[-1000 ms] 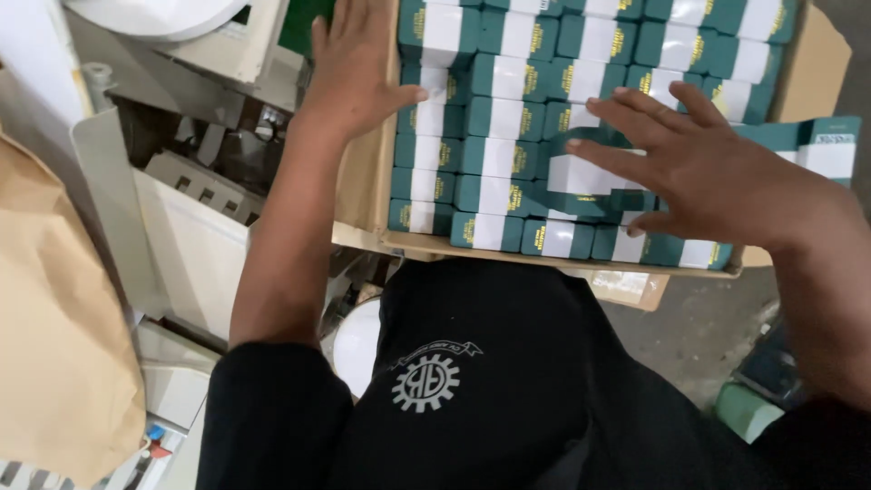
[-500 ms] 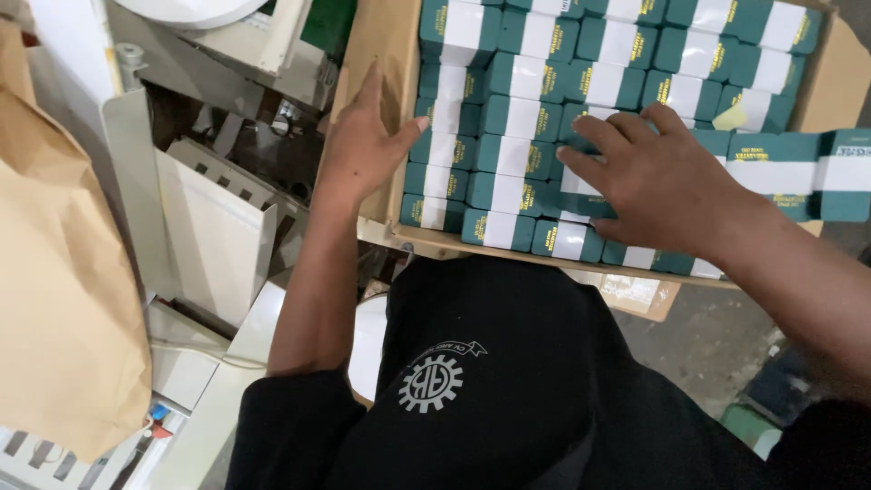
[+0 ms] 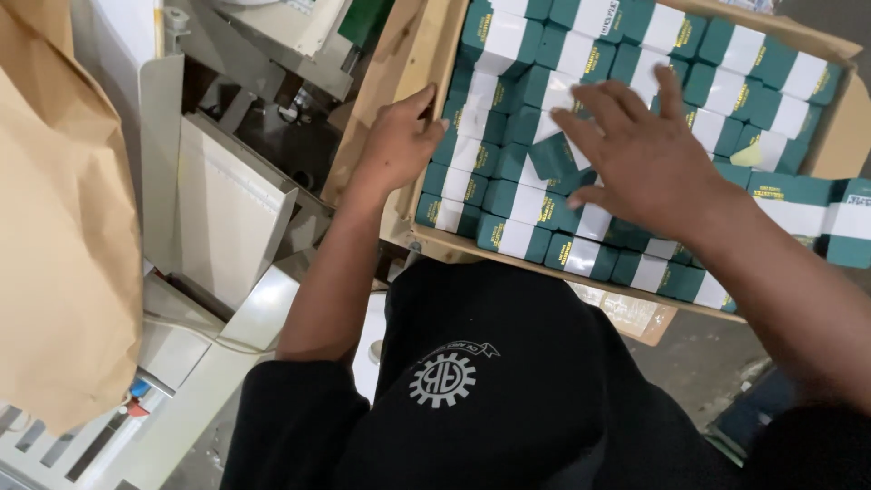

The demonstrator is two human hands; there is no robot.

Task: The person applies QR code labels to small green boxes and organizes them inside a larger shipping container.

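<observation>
A cardboard carton (image 3: 413,63) in front of me is packed with several rows of small green-and-white boxes (image 3: 581,54). My left hand (image 3: 399,141) rests against the carton's left wall, fingers curled at the edge of the leftmost boxes. My right hand (image 3: 640,154) lies flat with fingers spread on top of the boxes in the middle of the carton, pressing on them. Neither hand grips a box. A few more green-and-white boxes (image 3: 821,213) lie on top at the right side.
A grey-white metal machine (image 3: 227,209) with chutes stands to the left of the carton. A large brown paper sack (image 3: 54,236) hangs at the far left. My black shirt with a white emblem (image 3: 445,377) fills the lower view.
The view has shifted down and closer. My left hand slid from the top of the boxes down to the carton's left wall. My right hand moved leftward over the middle rows.
</observation>
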